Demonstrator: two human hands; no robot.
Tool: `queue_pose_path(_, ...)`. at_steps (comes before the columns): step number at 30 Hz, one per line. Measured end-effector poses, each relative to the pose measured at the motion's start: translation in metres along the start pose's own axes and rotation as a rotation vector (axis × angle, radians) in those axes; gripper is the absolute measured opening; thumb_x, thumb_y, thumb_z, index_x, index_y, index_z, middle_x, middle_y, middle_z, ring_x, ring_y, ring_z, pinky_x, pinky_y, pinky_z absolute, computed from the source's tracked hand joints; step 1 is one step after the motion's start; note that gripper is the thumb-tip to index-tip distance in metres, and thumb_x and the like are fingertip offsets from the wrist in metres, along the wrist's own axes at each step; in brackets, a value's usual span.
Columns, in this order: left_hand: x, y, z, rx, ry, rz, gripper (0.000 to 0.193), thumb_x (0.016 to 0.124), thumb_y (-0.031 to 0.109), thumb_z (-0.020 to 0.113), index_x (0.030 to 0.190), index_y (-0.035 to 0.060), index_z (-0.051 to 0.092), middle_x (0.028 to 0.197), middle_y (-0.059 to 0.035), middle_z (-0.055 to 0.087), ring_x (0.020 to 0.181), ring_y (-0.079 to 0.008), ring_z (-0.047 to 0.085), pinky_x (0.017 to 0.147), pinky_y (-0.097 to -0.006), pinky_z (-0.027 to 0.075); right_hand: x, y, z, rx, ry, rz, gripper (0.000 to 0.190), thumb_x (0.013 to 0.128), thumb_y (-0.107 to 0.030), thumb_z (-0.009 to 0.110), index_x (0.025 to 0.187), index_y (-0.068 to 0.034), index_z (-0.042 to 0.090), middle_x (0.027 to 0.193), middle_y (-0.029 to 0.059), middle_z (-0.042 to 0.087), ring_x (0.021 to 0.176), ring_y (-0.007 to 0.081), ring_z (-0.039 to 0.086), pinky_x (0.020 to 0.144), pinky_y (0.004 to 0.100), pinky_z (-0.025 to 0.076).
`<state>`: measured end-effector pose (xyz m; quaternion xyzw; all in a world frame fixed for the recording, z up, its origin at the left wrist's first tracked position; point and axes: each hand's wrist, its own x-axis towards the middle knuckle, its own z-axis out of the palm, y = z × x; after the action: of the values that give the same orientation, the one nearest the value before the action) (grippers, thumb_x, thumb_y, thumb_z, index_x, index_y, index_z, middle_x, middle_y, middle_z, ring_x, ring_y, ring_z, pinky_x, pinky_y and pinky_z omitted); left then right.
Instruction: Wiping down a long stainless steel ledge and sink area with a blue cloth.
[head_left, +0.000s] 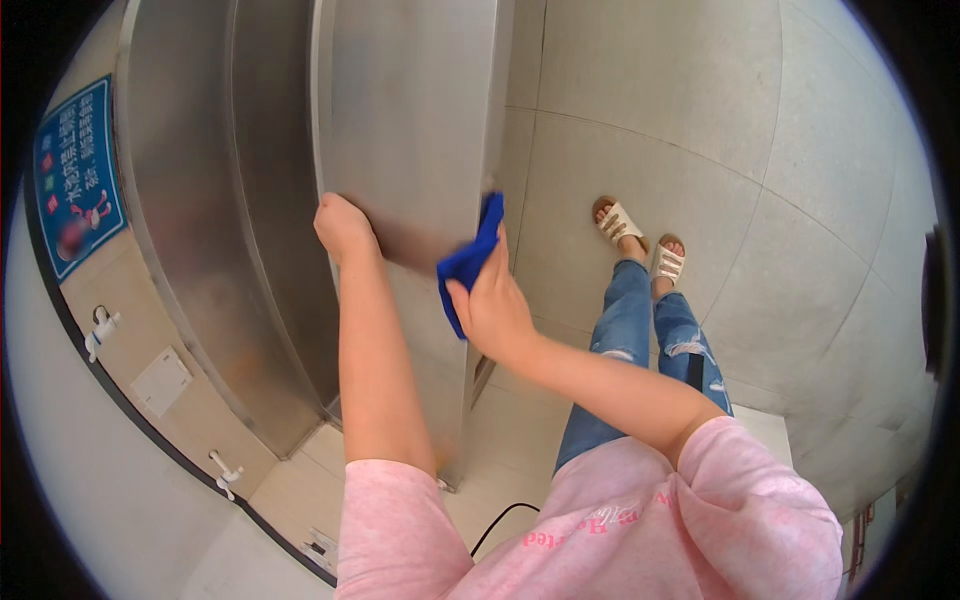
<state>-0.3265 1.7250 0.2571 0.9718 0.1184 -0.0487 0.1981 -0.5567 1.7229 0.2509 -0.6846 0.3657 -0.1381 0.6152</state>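
A tall stainless-steel panel (411, 142) stands in front of me, its brushed face showing faint reflections of my arms. My left hand (342, 225) grips the panel's left edge, with the fingers curled over it and partly hidden. In my right hand (496, 307) is a bunched blue cloth (472, 259), held against the panel at its right edge. The thumb lies over the cloth, and most of the other fingers are behind it or along it.
Left of the panel is a steel-walled recess (274, 187). White taps (102, 330) and a blue sign (79, 176) bearing writing are on the tiled wall. My sandalled feet (619, 225) stand on floor tiles (660, 90). A black cable (499, 521) curves near my waist.
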Motion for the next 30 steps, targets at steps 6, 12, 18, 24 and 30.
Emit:
queue_pose_path(6,-0.005,0.009,-0.003,-0.056,-0.022,-0.087,0.055,0.097,0.032,0.040,0.122,-0.0121,0.060,0.127,-0.0222,0.063,0.112,-0.0367,0.061,0.098,-0.0421,0.045,0.107,-0.002,-0.029,0.061,0.326,-0.238,0.075,0.094,-0.017,0.058,0.148,0.015,0.016,0.153,0.0386,0.022,0.136,0.0535,0.034,0.113,0.0492,0.035)
queue_pose_path(12,0.001,0.007,-0.006,0.054,0.001,-0.091,0.055,0.097,0.034,0.031,0.118,-0.0043,0.065,0.125,-0.0181,0.066,0.112,-0.0357,0.062,0.097,-0.0445,0.045,0.092,0.000,-0.016,0.062,0.334,-0.273,0.076,0.092,-0.014,0.061,0.149,0.013,0.018,0.154,0.0365,0.022,0.140,0.0524,0.028,0.116,0.0503,0.030)
queue_pose_path(18,-0.009,0.010,-0.004,0.042,-0.013,-0.082,0.054,0.098,0.033,0.032,0.115,-0.0052,0.065,0.121,-0.0166,0.067,0.110,-0.0335,0.063,0.097,-0.0434,0.046,-0.042,0.007,0.030,0.054,0.103,-0.121,0.084,0.086,-0.010,0.070,0.145,0.021,0.018,0.151,0.0413,0.021,0.141,0.0549,0.026,0.117,0.0521,0.028)
queue_pose_path(24,-0.019,0.019,-0.007,-0.033,-0.051,-0.086,0.052,0.098,0.031,0.031,0.114,-0.0050,0.065,0.121,-0.0145,0.067,0.108,-0.0309,0.063,0.096,-0.0419,0.046,-0.111,0.016,0.047,0.038,-0.067,-0.107,0.085,0.085,-0.007,0.071,0.144,0.022,0.016,0.152,0.0422,0.017,0.142,0.0552,0.025,0.118,0.0515,0.026)
queue_pose_path(30,-0.018,0.017,-0.011,-0.052,-0.055,-0.083,0.053,0.099,0.031,0.031,0.117,-0.0060,0.064,0.123,-0.0155,0.066,0.110,-0.0312,0.062,0.097,-0.0417,0.046,-0.022,-0.006,0.027,0.182,0.171,-0.083,0.082,0.089,-0.007,0.064,0.147,0.019,0.011,0.154,0.0411,0.013,0.143,0.0546,0.022,0.119,0.0513,0.024)
